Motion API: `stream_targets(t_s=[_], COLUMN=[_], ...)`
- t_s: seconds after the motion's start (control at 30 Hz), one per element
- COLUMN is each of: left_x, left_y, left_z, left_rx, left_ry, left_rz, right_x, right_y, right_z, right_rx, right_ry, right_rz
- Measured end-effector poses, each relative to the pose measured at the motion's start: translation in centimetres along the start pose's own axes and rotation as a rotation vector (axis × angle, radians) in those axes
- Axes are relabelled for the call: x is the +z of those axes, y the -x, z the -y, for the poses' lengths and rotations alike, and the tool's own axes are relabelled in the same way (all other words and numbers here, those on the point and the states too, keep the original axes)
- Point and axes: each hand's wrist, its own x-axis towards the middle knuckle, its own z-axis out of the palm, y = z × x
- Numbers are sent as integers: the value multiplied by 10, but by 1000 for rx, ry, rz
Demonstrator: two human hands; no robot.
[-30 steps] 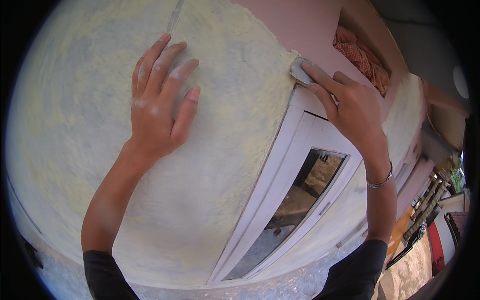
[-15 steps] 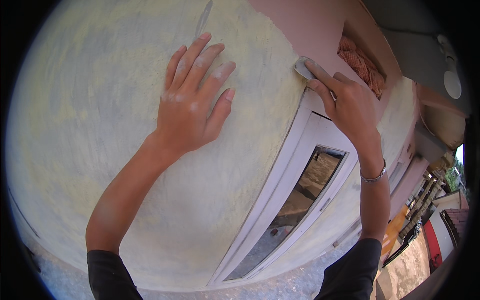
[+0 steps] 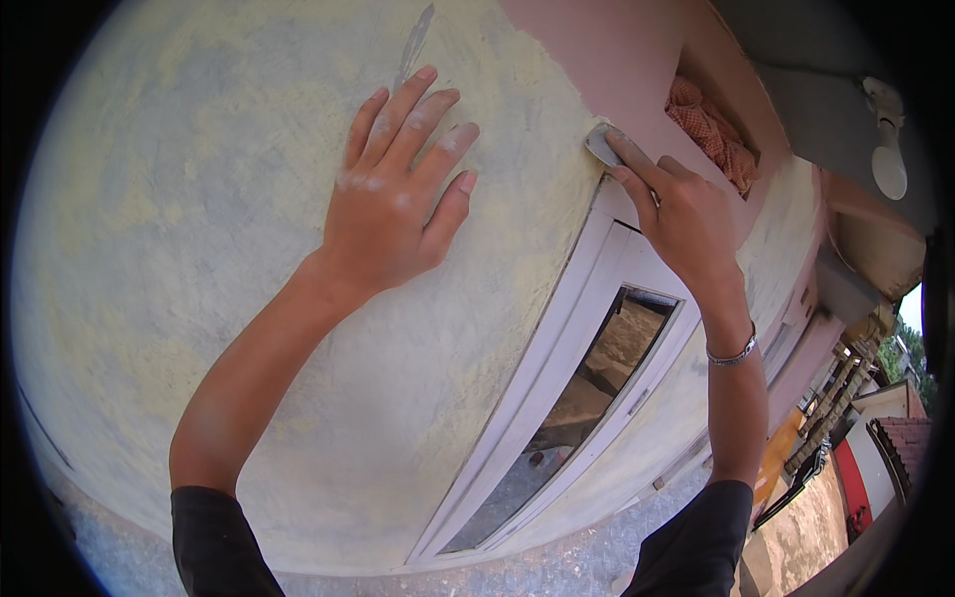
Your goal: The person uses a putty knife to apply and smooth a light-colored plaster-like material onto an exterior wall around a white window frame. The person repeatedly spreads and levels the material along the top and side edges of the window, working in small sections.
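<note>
My left hand [image 3: 388, 199] is open against the yellowish-grey wall [image 3: 239, 189], fingers stretched upward, with whitish smears on the knuckles. Just above its fingertips a darker grey streak [image 3: 416, 40] marks the surface. Closed around a small metal scraper [image 3: 603, 145], my right hand [image 3: 686, 209] holds the blade at the wall by the upper corner of a white window frame [image 3: 537, 383]. My index finger lies along the blade; the handle is mostly hidden in the palm. The blade sits close to the edge where the pink paint [image 3: 607, 60] begins.
A red checked cloth [image 3: 711, 134] is stuffed in a recess of the pink wall. A white light bulb [image 3: 889, 171] hangs from the grey overhang at upper right. The window holds a dark glass pane [image 3: 577, 398]. Rough grey ground [image 3: 557, 567] runs along the wall's foot.
The view has shifted slightly. My left hand appears a little further right, its fingers still spread. The scraper stays near the window's upper corner in my right hand.
</note>
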Motion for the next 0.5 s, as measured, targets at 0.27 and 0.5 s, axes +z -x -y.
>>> stream_targets(t_s=[0.27, 0.5], left_x=[-1, 1], left_y=[0, 2], left_z=[1, 3], left_rx=[-14, -50], left_ry=[30, 25], left_rz=[-1, -51], right_x=[3, 0], right_y=[0, -9], right_z=[5, 5], right_rx=[81, 5], right_ry=[8, 53], right_rz=[77, 29])
